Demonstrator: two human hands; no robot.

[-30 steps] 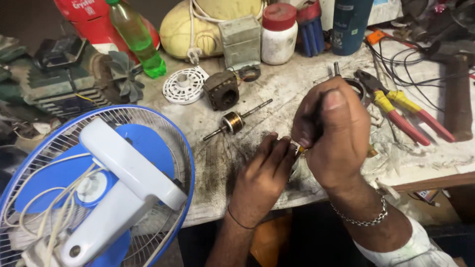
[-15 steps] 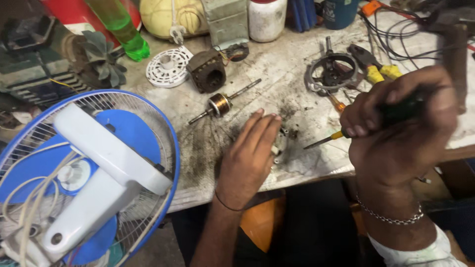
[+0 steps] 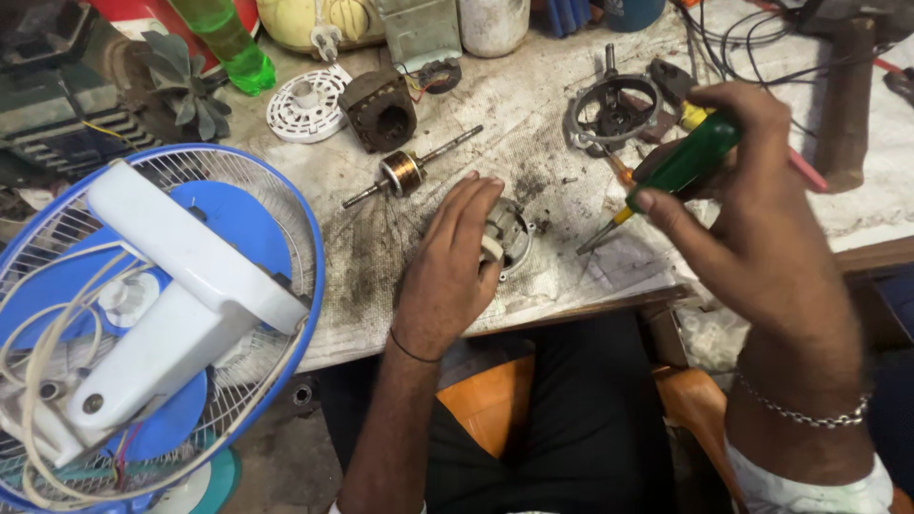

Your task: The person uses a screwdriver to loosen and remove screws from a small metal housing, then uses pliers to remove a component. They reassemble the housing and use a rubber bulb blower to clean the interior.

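Note:
My left hand [image 3: 455, 262] rests flat on the dirty bench, fingers over a round silver motor housing [image 3: 509, 236] lying on the bench top. My right hand [image 3: 752, 219] is raised above the bench's front right and grips a screwdriver with a green handle [image 3: 681, 167]; its tip points down and left toward the bench. A motor rotor with a copper winding and steel shaft [image 3: 405, 171] lies just beyond my left hand. A dark stator block [image 3: 381, 109] sits behind it.
A blue and white fan with a wire guard [image 3: 143, 314] lies at the left. A round metal ring part [image 3: 614, 105], pliers, a white vented disc [image 3: 305, 105], a green bottle [image 3: 228, 43], jars and cables crowd the back. The bench's front edge [image 3: 571, 309] runs above my lap.
My hands have come apart: the right hand lifted away to the right with the screwdriver, while the left hand settled flat on the motor housing.

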